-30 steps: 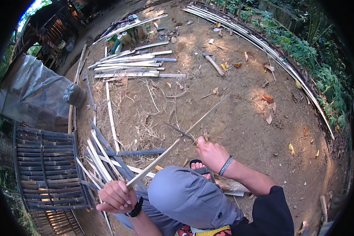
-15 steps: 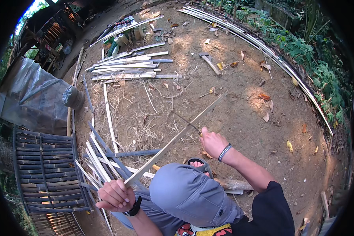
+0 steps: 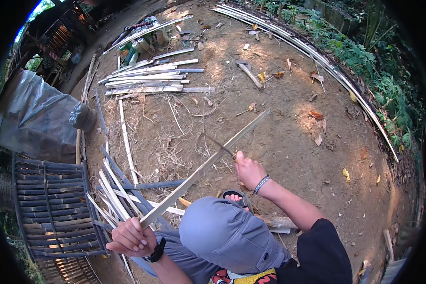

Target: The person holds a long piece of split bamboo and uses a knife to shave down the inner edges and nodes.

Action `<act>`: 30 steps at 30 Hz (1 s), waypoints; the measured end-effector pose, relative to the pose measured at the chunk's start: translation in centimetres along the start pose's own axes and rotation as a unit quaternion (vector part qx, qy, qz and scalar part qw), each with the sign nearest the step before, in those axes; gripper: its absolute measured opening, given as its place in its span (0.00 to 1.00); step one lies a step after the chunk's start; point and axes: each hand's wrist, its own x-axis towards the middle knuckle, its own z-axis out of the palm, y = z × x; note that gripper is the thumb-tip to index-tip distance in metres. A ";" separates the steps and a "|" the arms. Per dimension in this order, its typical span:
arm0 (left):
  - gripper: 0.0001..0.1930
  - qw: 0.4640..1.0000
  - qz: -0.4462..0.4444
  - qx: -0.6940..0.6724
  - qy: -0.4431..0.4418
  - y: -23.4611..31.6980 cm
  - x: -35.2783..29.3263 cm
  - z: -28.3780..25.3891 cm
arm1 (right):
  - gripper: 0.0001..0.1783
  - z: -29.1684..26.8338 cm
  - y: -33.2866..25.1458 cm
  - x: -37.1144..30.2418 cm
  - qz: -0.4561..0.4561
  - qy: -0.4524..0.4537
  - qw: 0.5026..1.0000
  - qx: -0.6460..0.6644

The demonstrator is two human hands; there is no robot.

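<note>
My left hand (image 3: 133,240), with a black watch on the wrist, is closed on the near end of a long, pale bamboo strip (image 3: 190,181). The strip slants away to the upper right, its far end above the dirt. In my right hand (image 3: 249,171), bracelet at the wrist, is the handle of a knife with a thin, dark, curved blade (image 3: 218,144). The blade crosses the strip beyond its middle; whether it bites into the wood cannot be made out. My grey-trousered knee (image 3: 222,232) is bent up between the arms, over a sandalled foot (image 3: 237,198).
Split bamboo strips (image 3: 146,80) lie piled ahead; more strips (image 3: 113,194) lie by my left hand. A hatchet (image 3: 251,75) rests on the dirt. Long poles (image 3: 312,54) line the right edge by plants. At left stand a slatted bamboo rack (image 3: 57,208) and a plastic sheet (image 3: 38,113).
Both hands have shifted slightly left, the left one also a little lower. The knife has moved slightly along the strip toward me. The whole view has shifted slightly.
</note>
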 end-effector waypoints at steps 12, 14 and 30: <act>0.31 0.999 -0.014 -0.008 -0.044 -0.1 0.8 -0.6 | 0.12 0.3 4.5 3.6 0.062 -0.026 0.998 -0.018; 0.31 0.999 -0.013 0.000 -0.039 0.4 0.6 -0.8 | 0.13 -0.6 1.5 2.2 0.011 -0.067 0.998 -0.010; 0.30 0.999 -0.023 -0.020 -0.030 0.1 1.4 -1.3 | 0.09 0.0 8.5 7.7 0.063 -0.050 0.995 -0.067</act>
